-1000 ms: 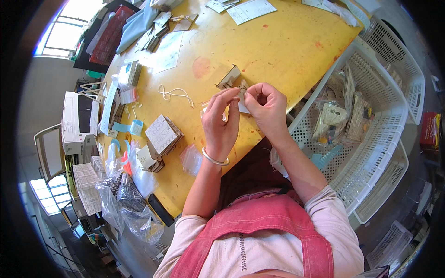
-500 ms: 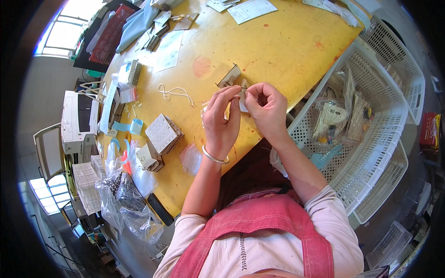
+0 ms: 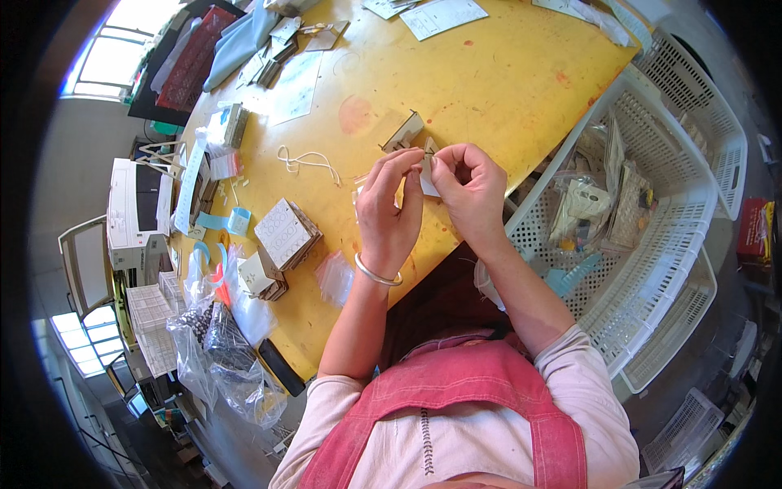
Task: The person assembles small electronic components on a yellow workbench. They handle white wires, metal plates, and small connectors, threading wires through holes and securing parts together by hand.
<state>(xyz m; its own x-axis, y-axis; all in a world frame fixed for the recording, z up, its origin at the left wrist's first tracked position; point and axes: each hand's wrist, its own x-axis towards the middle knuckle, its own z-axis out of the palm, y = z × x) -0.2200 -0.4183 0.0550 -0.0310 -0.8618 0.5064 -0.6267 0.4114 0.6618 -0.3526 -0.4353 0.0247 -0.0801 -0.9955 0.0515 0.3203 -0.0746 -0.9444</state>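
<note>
As far as can be seen, pinching a small pale panel (image 3: 429, 186) near the centre of the frame, between thumb and bent index finger of the right hand (image 3: 474, 186). Holding the left hand (image 3: 386, 205) just beside, with fingers bent and tips near the same panel; cannot tell whether gripping anything there. Wearing a silver bangle (image 3: 379, 279) on the left wrist. Working over a yellow table (image 3: 489, 85), with an upright wooden piece (image 3: 402, 133) just above and left of the panel. See farther left a white cord (image 3: 309, 165), and below, left of centre, a stack of wooden panels (image 3: 283, 233) near a small clear bag (image 3: 335, 278). Find right of centre a white basket (image 3: 676, 191), holding bagged parts (image 3: 582, 213).
</note>
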